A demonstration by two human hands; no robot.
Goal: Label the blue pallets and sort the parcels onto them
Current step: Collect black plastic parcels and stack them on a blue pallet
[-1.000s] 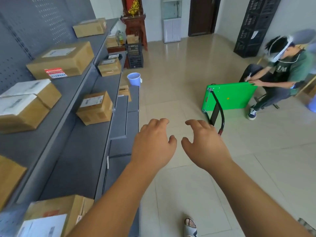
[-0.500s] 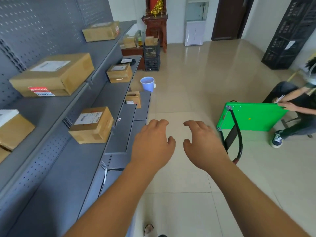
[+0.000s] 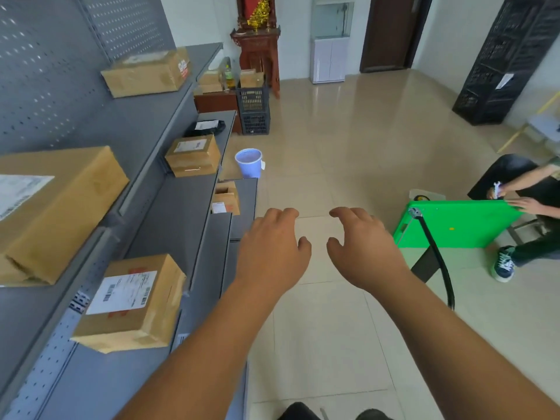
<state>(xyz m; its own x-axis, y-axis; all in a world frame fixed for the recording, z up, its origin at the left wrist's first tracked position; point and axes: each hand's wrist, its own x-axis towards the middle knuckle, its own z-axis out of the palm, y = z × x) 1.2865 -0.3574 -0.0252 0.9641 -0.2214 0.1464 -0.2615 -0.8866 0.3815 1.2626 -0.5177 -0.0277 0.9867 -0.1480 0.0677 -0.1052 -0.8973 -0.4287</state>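
We are standing on a tiled floor (image 3: 333, 328) beside grey shelving (image 3: 169, 213), holding both bare arms out ahead of us. Our left hand (image 3: 272, 253) and right hand (image 3: 363, 253) are hovering side by side, near each other but not touching, palms down, fingers loosely curled and gripping nothing. The brown cardboard parcels are sitting on the shelving to our left. The nearest parcel (image 3: 130, 301) is lying with its white label facing up, just left of our left forearm. A smaller parcel (image 3: 193, 154) is lying farther along that same shelf. A large parcel (image 3: 57, 207) is resting on the shelf above, and a far parcel (image 3: 145, 72) is sitting farther along that upper shelf. To our right, a green cart platform (image 3: 454, 224) is standing on its edge, and a seated person (image 3: 509, 171) is resting one hand on its top rim. A light blue bucket (image 3: 249, 162) is standing on the floor beside the shelving.
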